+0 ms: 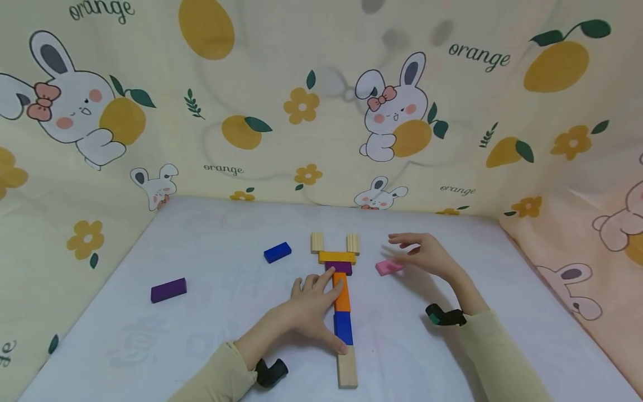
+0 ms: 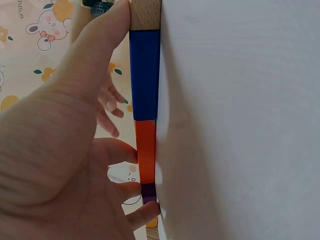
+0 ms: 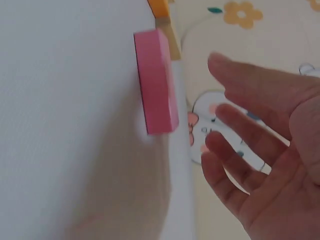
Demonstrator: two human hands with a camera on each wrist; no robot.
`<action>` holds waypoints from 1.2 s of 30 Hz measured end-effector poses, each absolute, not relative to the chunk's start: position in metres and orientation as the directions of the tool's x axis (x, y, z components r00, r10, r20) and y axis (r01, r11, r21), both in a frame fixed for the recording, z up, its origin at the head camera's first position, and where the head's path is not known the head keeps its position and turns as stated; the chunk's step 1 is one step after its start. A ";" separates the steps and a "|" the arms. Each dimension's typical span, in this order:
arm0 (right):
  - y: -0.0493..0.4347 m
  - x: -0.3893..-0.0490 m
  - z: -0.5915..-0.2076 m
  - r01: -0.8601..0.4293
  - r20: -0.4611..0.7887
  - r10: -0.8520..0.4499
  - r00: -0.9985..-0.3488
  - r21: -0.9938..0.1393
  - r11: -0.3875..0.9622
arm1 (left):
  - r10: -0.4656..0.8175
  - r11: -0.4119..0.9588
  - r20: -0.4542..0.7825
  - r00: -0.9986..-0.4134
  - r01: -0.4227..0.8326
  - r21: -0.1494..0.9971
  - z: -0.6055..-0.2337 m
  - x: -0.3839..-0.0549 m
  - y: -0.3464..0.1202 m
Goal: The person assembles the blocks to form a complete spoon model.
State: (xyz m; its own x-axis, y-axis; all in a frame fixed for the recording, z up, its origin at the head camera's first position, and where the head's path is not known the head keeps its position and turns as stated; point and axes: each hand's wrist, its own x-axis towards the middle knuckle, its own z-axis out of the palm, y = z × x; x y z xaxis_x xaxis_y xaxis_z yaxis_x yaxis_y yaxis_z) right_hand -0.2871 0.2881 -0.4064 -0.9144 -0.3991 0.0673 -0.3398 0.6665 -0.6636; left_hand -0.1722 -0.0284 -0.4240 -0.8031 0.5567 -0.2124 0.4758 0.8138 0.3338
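Note:
A row of wooden blocks runs down the table: a natural wood block (image 1: 347, 368), a blue block (image 1: 344, 328), an orange block (image 1: 342, 293), a purple block (image 1: 339, 268) and a crosswise yellow block (image 1: 337, 257). Two ridged pale blocks stand past its ends, the left one (image 1: 317, 242) and the right one (image 1: 353, 243). My left hand (image 1: 312, 306) spreads along the row, its thumb at the wood block and fingertips touching the orange and purple blocks. Beside a pink block (image 3: 154, 82), my right hand (image 1: 427, 255) hovers with loosely bent fingers, apart from it in the right wrist view.
A loose blue block (image 1: 278, 253) lies left of the row, and a longer purple block (image 1: 168, 290) sits farther left. The white tabletop (image 1: 241, 240) ends at a printed cloth backdrop (image 1: 271, 72). Black wrist devices are strapped near both sleeves.

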 end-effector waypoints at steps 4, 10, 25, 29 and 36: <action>0.300 -0.284 -0.409 -0.307 0.031 -0.398 -0.917 -0.691 0.654 | 0.562 0.810 -0.210 -0.800 0.481 0.334 -0.423 -0.171 -0.028; 0.305 -0.285 -0.410 -0.291 0.016 -0.397 -0.918 -0.707 0.644 | 0.559 0.811 -0.205 -0.804 0.478 0.338 -0.422 -0.171 -0.029; 0.302 -0.290 -0.417 -0.268 -0.016 -0.402 -0.915 -0.722 0.638 | 0.552 0.813 -0.205 -0.808 0.466 0.349 -0.421 -0.172 -0.033; 0.303 -0.287 -0.418 -0.240 -0.040 -0.387 -0.921 -0.724 0.647 | 0.556 0.809 -0.204 -0.806 0.469 0.354 -0.421 -0.172 -0.033; 0.306 -0.285 -0.425 -0.241 -0.056 -0.409 -0.911 -0.732 0.637 | 0.563 0.807 -0.207 -0.800 0.479 0.346 -0.421 -0.170 -0.030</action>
